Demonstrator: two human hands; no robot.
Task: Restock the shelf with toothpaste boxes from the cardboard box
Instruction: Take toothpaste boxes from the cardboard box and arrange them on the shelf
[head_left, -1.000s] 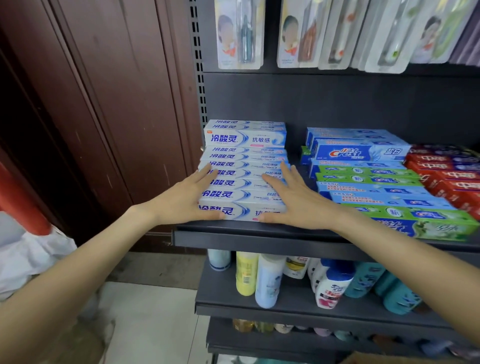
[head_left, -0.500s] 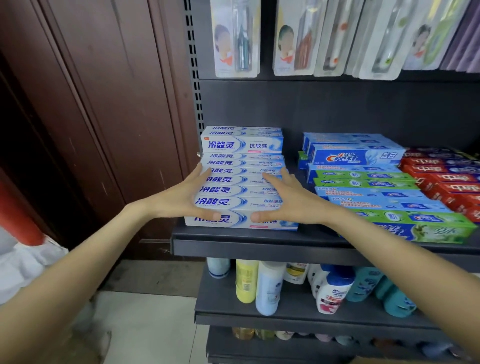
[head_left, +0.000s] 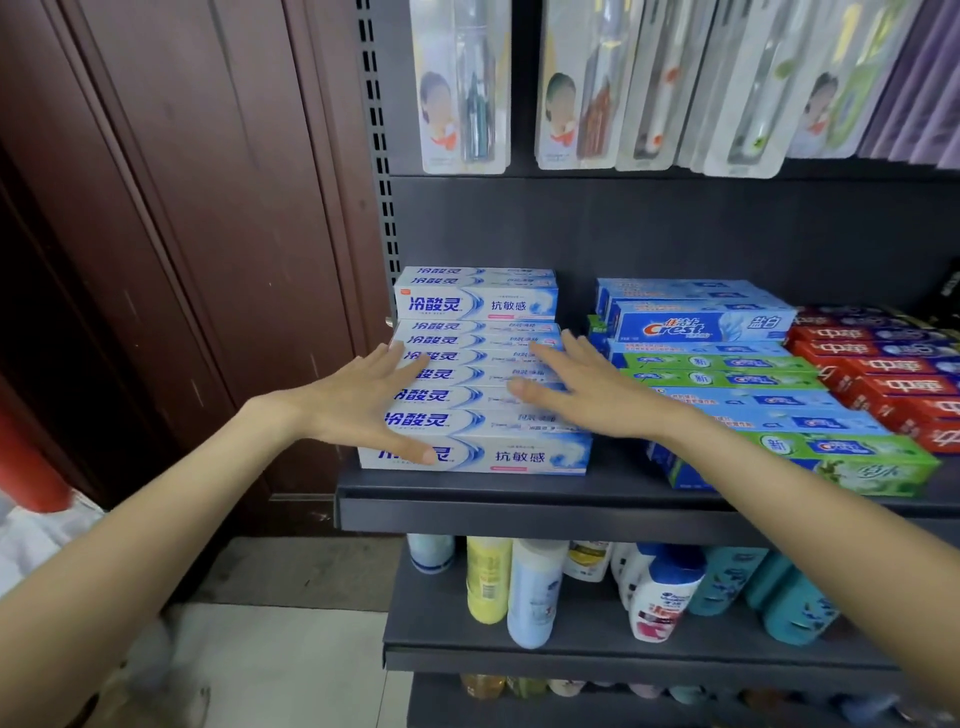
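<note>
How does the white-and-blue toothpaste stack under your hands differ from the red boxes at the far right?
The white-and-blue stack sits at the shelf's left end; the red boxes lie at its right end. Both hands, left and right, rest flat on the white-and-blue stack; nothing touches the red boxes. The white-and-blue stack lies square to the shelf edge; the red boxes sit angled. Both are long cartons lying flat in stepped rows.

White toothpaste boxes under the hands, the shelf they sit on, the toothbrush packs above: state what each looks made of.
White toothpaste boxes: printed cardboard, by the sharp folded edges and slight sheen. Shelf: probably painted metal, matte dark grey, with a slotted upright beside it. Toothbrush packs: clear plastic blisters on printed card, by the glare. Left hand and right hand lie flat on the boxes.
</note>
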